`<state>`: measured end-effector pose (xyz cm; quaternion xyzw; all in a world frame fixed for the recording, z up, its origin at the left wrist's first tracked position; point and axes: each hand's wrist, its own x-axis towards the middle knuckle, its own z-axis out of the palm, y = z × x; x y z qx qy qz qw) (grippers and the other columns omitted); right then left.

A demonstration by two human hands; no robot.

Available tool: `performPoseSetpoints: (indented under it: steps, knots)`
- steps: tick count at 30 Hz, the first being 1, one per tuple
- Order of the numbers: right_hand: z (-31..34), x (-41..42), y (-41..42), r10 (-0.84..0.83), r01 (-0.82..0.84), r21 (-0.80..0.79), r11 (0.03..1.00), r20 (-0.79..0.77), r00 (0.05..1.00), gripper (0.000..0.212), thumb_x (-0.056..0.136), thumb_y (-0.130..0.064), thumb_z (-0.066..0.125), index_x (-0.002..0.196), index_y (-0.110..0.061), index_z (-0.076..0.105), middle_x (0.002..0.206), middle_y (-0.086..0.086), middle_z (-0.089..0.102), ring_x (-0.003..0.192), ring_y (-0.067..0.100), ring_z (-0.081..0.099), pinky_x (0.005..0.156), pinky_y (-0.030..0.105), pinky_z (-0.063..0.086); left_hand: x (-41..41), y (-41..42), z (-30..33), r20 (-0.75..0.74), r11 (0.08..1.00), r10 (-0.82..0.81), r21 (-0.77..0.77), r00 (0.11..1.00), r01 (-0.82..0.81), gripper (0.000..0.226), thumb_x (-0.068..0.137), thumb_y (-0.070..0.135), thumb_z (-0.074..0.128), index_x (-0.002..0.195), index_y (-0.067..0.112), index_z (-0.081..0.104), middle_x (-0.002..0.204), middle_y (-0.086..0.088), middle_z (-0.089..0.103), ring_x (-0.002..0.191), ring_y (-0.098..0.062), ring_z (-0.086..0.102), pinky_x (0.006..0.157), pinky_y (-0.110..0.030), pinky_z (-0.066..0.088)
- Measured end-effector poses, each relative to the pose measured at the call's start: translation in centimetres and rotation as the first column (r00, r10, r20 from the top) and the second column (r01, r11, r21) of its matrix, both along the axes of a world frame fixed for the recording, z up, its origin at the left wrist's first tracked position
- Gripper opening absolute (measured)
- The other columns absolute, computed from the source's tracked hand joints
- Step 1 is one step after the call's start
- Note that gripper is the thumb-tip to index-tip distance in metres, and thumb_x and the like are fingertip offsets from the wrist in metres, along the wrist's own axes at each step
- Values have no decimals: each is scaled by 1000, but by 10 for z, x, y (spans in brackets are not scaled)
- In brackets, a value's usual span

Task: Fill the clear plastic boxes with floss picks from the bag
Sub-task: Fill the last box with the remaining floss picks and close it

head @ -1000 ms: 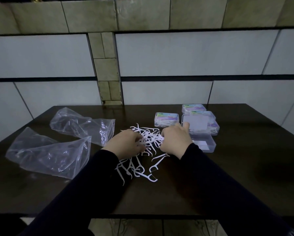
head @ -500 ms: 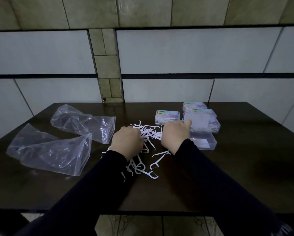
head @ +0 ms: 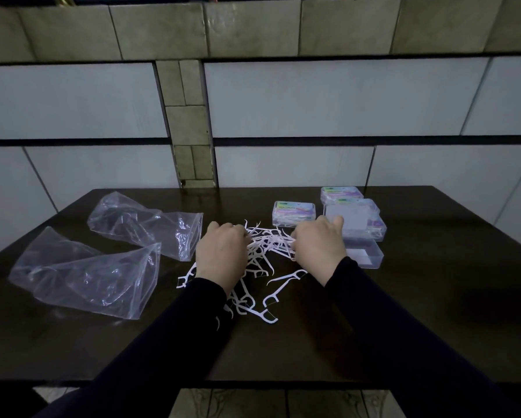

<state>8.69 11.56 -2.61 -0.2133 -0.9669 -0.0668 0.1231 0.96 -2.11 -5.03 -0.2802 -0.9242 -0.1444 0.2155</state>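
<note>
Both arms reach forward over the dark table (head: 434, 297) — left hand (head: 221, 257) and right hand (head: 319, 248) knuckles-up, fingers curled into the floss picks (head: 268, 245) piled between them, beside the open clear box (head: 365, 256).

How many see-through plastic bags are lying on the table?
2. One clear bag lies farther back, left of the left hand; the other clear bag lies nearer, at the table's left side.

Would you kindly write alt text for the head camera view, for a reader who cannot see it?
Two hands, left hand and right hand, gather a pile of white floss picks on a dark table. Right of them sit an open clear box and closed filled boxes; two crumpled plastic bags lie left.
</note>
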Motion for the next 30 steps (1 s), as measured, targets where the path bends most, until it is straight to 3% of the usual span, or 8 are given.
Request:
performPoseSetpoints:
  steps: [4,8,15,17,20,23,26,30]
  knots:
    - [0,1,5,27,-28,-23,999,-64,998,17,96,-26,52,102,-25,68,92,0,59,95,20,44,87,40,26,1,1,2,11,994,24,102,1000,-25,27,99,34,47,104,18,69,96,1,66,95,-21,49,69,-30,39]
    - [3,2,6,48,-57,-64,996,-132,990,21,98,-33,49,100,-28,69,89,-2,56,100,21,45,88,40,25,1,1,4,-11,980,36,197,999,-33,27,98,32,48,103,19,70,95,0,67,95,-22,52,85,-34,41]
    - [6,8,5,78,-114,-136,984,-241,967,24,99,-35,48,108,-30,70,101,-2,65,102,20,46,85,38,24,3,-1,3,70,965,49,253,996,-65,25,97,35,51,105,22,71,100,1,62,102,-20,49,86,-32,39]
    - [6,10,6,86,-124,-135,983,-259,962,23,98,-36,49,108,-32,70,101,-2,66,101,20,46,82,37,22,3,-1,4,90,959,42,277,995,-66,25,97,36,51,103,23,71,98,2,62,98,-19,48,82,-31,38]
    - [8,14,11,93,-138,-137,981,-293,952,23,98,-37,50,91,-29,71,95,-4,65,102,19,47,82,37,21,5,0,9,87,947,30,316,996,-56,25,96,37,52,101,23,72,92,6,58,90,-15,43,71,-27,33]
    - [12,20,24,69,-130,-161,978,-338,939,22,97,-38,51,94,-32,71,96,-8,66,106,19,48,85,37,23,9,6,13,99,929,7,368,995,-43,23,95,38,54,100,24,72,88,11,50,87,-12,40,68,-28,32]
    - [17,30,38,49,-100,-125,987,-357,933,23,98,-38,48,103,-34,70,99,-8,67,102,17,50,83,36,23,15,16,16,81,911,-7,411,997,-27,24,95,40,54,99,25,72,91,10,56,89,-12,44,67,-28,35]
    - [17,44,51,28,-101,-147,984,-433,901,24,98,-30,49,96,-27,73,103,-8,69,104,17,49,82,32,17,22,29,18,53,899,-46,438,998,18,24,95,38,54,101,22,71,95,6,58,87,-10,41,66,-26,33]
